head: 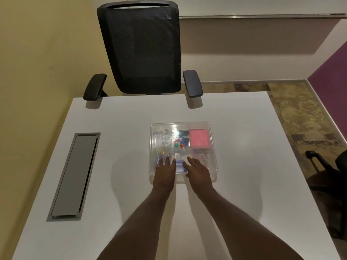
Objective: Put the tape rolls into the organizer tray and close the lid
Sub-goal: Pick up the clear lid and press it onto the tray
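Observation:
A clear plastic organizer tray point(212, 147) stands on the white table, with its transparent lid point(180, 126) lying flat over it. Through the lid I see clear tape rolls point(166, 137) in the far left compartment. My left hand point(165, 169) and my right hand point(198, 169) both rest palm down, fingers spread, on the near part of the lid. Neither hand holds anything. Between them a small blue and clear item point(179, 167) shows under the lid.
Inside the tray lie a pink pad point(199, 138), coloured clips point(181, 141) and paper clips point(201, 155). A grey cable hatch point(75, 175) is set into the table at left. A black mesh chair point(142, 49) stands at the table's far edge.

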Available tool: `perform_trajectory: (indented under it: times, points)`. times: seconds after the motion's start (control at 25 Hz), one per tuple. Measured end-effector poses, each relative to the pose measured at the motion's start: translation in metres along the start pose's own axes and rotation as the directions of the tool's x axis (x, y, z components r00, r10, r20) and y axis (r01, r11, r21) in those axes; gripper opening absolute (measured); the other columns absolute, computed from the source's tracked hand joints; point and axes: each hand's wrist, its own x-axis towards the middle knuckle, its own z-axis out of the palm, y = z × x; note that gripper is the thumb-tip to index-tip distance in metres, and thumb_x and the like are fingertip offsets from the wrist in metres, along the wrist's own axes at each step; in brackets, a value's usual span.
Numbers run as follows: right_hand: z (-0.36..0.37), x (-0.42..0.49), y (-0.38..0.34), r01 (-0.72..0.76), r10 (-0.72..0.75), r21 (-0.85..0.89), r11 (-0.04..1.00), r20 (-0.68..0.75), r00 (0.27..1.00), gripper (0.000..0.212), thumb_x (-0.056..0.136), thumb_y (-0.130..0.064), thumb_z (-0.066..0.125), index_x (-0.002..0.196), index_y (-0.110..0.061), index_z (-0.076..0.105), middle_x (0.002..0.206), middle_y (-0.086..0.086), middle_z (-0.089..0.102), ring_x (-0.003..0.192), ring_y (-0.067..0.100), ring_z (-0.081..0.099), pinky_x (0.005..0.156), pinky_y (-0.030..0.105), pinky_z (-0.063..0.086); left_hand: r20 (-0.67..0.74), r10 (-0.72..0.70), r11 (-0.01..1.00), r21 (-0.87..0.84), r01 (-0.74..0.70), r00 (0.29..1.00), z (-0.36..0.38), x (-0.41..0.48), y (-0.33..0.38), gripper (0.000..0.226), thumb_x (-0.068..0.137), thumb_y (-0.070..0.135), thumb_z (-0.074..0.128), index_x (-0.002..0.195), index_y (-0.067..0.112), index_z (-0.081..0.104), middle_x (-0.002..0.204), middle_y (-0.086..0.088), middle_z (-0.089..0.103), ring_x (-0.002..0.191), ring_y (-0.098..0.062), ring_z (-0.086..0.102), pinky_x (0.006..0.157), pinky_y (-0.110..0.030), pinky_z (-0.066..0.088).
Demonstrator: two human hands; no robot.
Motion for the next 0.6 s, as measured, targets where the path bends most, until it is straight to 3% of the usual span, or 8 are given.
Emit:
perform_trajectory:
  times: [0.32, 0.44, 0.6]
  points:
    - [-0.017, 0.043, 0.005, -0.004, 0.004, -0.018, 1.0, 0.006, 1.0, 0.053, 0.104, -0.016, 0.053, 0.155, -0.022, 0.038, 0.165, 0.006, 0.03, 0.153, 0.024, 0.028, 0.123, 0.037, 0.03, -0.034, 0.048, 0.996, 0.075, -0.045, 0.998, -0.01, 0.042, -0.006, 0.078, 0.104, 0.017, 0.059, 0.166, 0.017, 0.011, 0.174, -0.013, 0.008, 0.16, -0.039, 0.007, 0.13, -0.049, 0.021]
    - [-0.022, 0.04, 0.003, 0.009, -0.009, 0.009, 1.0, -0.001, 1.0, 0.053, 0.104, -0.015, 0.054, 0.154, -0.019, 0.039, 0.165, 0.008, 0.029, 0.153, 0.027, 0.028, 0.124, 0.039, 0.029, -0.029, 0.058, 0.994, 0.097, -0.055, 0.998, -0.008, 0.04, -0.007, 0.073, 0.108, 0.019, 0.049, 0.166, 0.015, 0.003, 0.174, -0.014, -0.003, 0.16, -0.041, -0.002, 0.131, -0.053, 0.012]
    - [-0.03, 0.023, -0.002, 0.084, -0.09, -0.056, 0.995, -0.135, 0.987, 0.058, 0.085, -0.012, 0.081, 0.139, -0.008, 0.06, 0.148, 0.015, 0.054, 0.136, 0.034, 0.054, 0.11, 0.047, 0.049, -0.065, 0.03, 0.998, 0.055, -0.027, 0.997, -0.01, 0.024, 0.004, 0.07, 0.109, 0.019, 0.039, 0.165, 0.013, -0.003, 0.172, -0.015, -0.013, 0.159, -0.04, -0.013, 0.131, -0.053, 0.0]
